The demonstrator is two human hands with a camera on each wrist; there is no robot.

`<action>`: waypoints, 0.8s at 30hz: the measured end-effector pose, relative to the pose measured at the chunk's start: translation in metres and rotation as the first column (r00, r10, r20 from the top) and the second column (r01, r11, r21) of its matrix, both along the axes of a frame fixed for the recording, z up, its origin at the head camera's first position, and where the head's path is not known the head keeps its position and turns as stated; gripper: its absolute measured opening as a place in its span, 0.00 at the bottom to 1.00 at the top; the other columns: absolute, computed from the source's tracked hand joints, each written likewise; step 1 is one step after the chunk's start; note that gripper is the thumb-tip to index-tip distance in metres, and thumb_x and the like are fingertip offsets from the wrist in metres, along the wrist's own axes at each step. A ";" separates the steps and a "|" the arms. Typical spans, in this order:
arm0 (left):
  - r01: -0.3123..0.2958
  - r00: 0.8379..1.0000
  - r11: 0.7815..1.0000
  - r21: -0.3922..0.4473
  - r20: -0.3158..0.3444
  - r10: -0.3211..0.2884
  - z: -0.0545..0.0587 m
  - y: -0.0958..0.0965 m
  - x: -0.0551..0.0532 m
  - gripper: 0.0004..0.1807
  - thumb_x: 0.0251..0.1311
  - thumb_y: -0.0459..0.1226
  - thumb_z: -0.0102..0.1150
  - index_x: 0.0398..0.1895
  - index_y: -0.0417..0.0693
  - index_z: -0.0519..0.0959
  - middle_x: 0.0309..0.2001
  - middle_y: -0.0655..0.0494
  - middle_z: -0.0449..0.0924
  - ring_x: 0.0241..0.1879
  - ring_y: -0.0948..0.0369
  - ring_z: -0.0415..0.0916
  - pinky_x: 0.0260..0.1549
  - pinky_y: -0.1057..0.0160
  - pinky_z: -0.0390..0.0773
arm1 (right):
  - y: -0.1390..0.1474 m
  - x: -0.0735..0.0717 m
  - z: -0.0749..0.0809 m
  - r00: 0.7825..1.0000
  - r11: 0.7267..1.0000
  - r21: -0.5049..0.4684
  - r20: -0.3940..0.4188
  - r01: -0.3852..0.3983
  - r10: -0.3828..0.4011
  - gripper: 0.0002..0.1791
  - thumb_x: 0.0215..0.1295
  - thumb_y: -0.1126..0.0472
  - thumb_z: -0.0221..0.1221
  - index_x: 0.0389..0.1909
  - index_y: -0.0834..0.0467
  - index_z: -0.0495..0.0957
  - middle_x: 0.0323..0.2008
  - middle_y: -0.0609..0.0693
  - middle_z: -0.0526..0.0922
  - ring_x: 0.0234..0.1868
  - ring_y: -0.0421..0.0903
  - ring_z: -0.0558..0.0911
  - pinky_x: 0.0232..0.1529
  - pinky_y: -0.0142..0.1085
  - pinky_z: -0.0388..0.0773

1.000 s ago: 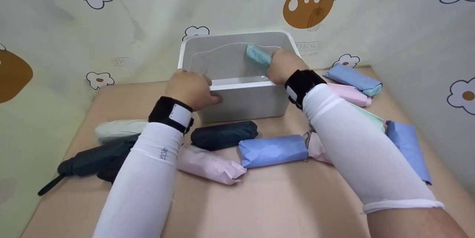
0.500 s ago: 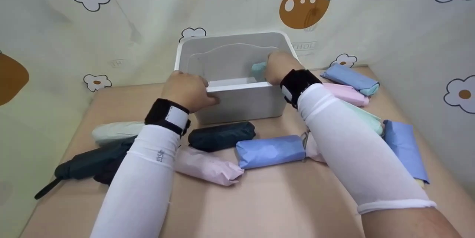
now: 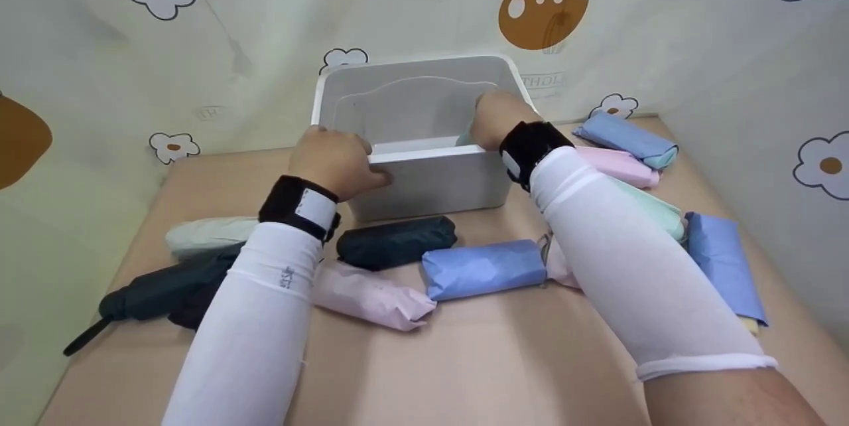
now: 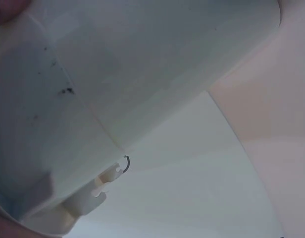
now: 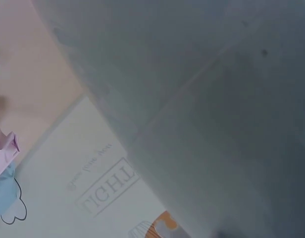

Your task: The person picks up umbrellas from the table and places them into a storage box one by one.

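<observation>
A white plastic bin [image 3: 431, 184] stands at the back of the table, tilted slightly in the head view. My left hand [image 3: 333, 162] grips its front left rim, thumb on the outer wall and fingers over the edge. Down inside the bin's right side is my right hand [image 3: 501, 121], holding a teal folded umbrella [image 3: 463, 139]; only a sliver of it shows, the rest is hidden by the hand and the front wall. Bin wall [image 4: 157, 64] fills much of the left wrist view, and bin wall [image 5: 217, 124] most of the right wrist view.
In front of the bin lie a black folded umbrella [image 3: 396, 243], a blue one [image 3: 484, 270] and a pale pink one [image 3: 371, 296]. Dark umbrellas [image 3: 166, 286] and a pale green one [image 3: 211, 236] lie left; several more, including a blue one [image 3: 627, 139], lie right. A patterned curtain [image 3: 252, 21] hangs behind.
My right hand has lowered the teal umbrella deeper into the bin, so less of it shows. The left hand keeps its grip on the rim.
</observation>
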State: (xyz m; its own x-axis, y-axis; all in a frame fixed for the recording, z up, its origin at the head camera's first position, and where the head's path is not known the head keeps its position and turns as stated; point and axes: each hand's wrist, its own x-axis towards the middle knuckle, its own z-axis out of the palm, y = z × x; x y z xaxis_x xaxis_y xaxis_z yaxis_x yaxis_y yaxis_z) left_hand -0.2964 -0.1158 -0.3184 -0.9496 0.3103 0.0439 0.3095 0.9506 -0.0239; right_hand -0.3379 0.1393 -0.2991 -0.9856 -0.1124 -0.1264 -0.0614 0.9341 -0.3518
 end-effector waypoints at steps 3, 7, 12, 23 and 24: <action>0.001 1.000 1.000 0.004 0.003 -0.001 0.000 0.000 -0.001 0.27 0.56 0.63 0.67 0.26 0.48 0.82 0.25 0.52 0.86 0.39 0.46 0.86 0.58 0.46 0.72 | -0.001 0.001 0.001 1.000 1.000 -0.009 0.007 0.005 -0.005 0.18 0.71 0.62 0.54 0.57 0.64 0.82 0.46 0.59 0.86 0.42 0.55 0.81 0.45 0.46 0.79; 0.001 1.000 1.000 0.006 0.008 -0.001 -0.001 -0.001 -0.001 0.27 0.56 0.63 0.67 0.27 0.48 0.82 0.26 0.52 0.86 0.39 0.47 0.86 0.59 0.46 0.72 | -0.001 0.002 0.001 1.000 1.000 -0.025 0.017 0.012 -0.012 0.16 0.71 0.62 0.55 0.53 0.64 0.84 0.44 0.58 0.86 0.42 0.55 0.81 0.46 0.47 0.79; -0.003 1.000 1.000 0.009 0.013 0.003 0.000 -0.001 0.000 0.27 0.56 0.63 0.68 0.29 0.47 0.84 0.27 0.52 0.87 0.40 0.47 0.86 0.60 0.46 0.71 | 0.000 -0.001 -0.001 1.000 1.000 -0.004 0.010 -0.001 0.002 0.15 0.70 0.64 0.53 0.48 0.63 0.86 0.40 0.57 0.85 0.39 0.54 0.80 0.40 0.43 0.77; -0.007 1.000 1.000 0.005 0.015 0.007 0.001 0.000 0.001 0.28 0.56 0.63 0.68 0.29 0.47 0.83 0.25 0.52 0.86 0.39 0.47 0.86 0.60 0.46 0.71 | 0.000 -0.001 0.000 0.999 0.998 0.052 -0.018 -0.036 0.037 0.15 0.69 0.66 0.50 0.40 0.63 0.86 0.35 0.56 0.82 0.36 0.53 0.78 0.34 0.39 0.72; -0.006 1.000 1.000 0.003 0.014 0.006 0.001 0.000 0.001 0.28 0.56 0.63 0.68 0.29 0.47 0.83 0.25 0.52 0.86 0.39 0.47 0.86 0.60 0.46 0.71 | 0.000 -0.001 0.000 0.999 0.998 0.053 -0.018 -0.036 0.037 0.15 0.69 0.66 0.50 0.40 0.63 0.86 0.36 0.56 0.82 0.37 0.53 0.78 0.35 0.40 0.72</action>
